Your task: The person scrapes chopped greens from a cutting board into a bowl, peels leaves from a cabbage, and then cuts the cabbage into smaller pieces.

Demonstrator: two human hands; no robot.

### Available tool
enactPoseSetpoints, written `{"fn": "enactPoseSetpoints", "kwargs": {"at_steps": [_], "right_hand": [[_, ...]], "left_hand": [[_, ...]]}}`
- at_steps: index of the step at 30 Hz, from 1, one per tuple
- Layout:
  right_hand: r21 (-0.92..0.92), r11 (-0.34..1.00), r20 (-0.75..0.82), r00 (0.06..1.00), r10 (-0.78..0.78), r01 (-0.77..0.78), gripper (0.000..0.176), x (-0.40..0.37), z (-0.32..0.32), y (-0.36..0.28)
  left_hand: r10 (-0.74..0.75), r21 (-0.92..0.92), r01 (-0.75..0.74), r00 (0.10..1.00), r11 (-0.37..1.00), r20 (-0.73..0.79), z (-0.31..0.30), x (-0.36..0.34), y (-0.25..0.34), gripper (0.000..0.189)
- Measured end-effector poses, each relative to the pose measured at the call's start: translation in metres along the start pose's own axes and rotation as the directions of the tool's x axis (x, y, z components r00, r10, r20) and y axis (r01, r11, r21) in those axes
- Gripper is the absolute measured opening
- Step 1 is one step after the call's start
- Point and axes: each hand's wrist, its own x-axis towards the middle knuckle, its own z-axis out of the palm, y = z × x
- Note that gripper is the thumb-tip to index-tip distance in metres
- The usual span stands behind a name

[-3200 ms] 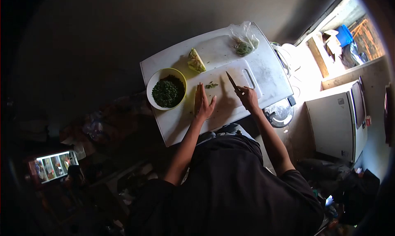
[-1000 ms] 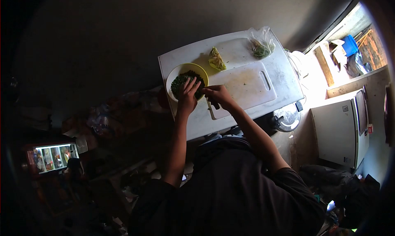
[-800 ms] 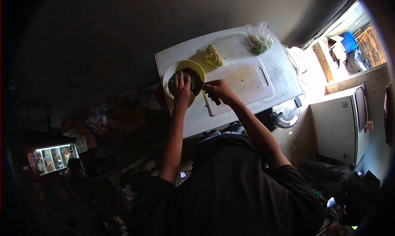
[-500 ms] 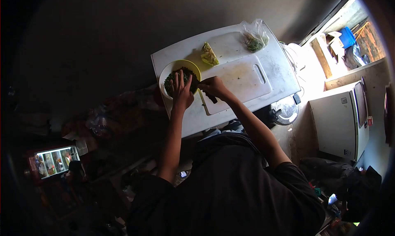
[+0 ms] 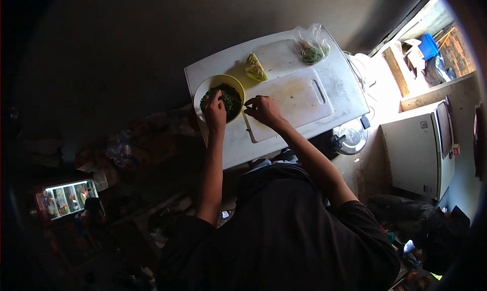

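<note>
A yellow-rimmed bowl [image 5: 241,90] on the white table holds chopped dark-green leaves [image 5: 231,97]. My left hand [image 5: 215,111] is over the bowl with its fingers bent and drawn together at the leaves; what they pinch, if anything, is hidden. At the bowl's right rim my right hand [image 5: 265,110] is closed on a thin dark utensil [image 5: 242,104] that points into the bowl; its kind is too small to tell. Beneath the right hand lies a white cutting board [image 5: 299,100] with a handle slot and small scraps on it.
A cut piece of pale-green cabbage [image 5: 255,67] stands behind the board. A clear plastic bag with greens [image 5: 312,50] lies at the far corner of the table [image 5: 228,151]. A lidded pot [image 5: 351,137] is beyond the right edge, and a white refrigerator [image 5: 413,149] stands further right.
My left hand has gone from spread fingers over the leaves to bent, gathered fingers. My right hand has turned slightly, and the dark shape below it no longer shows.
</note>
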Motion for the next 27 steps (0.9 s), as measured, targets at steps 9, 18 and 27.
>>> {"fn": "enactPoseSetpoints", "kwargs": {"at_steps": [9,18,27], "right_hand": [[0.385,0.879,0.199,0.955,0.221,-0.283,0.032,-0.006,0.001,0.027],[0.668,0.628,0.190,0.907,0.375,-0.399,0.037,-0.074,-0.025,0.108],[0.596,0.685,0.021,0.860,0.509,-0.420,0.032,-0.113,-0.029,0.162]], "left_hand": [[0.024,-0.123,-0.032,0.997,0.992,-0.068,-0.007,0.000,0.027,0.031],[-0.111,-0.488,0.092,0.994,0.868,-0.011,-0.009,-0.064,0.069,0.013],[-0.305,-0.152,0.348,0.920,0.925,0.247,0.013,-0.120,0.046,0.027]]}}
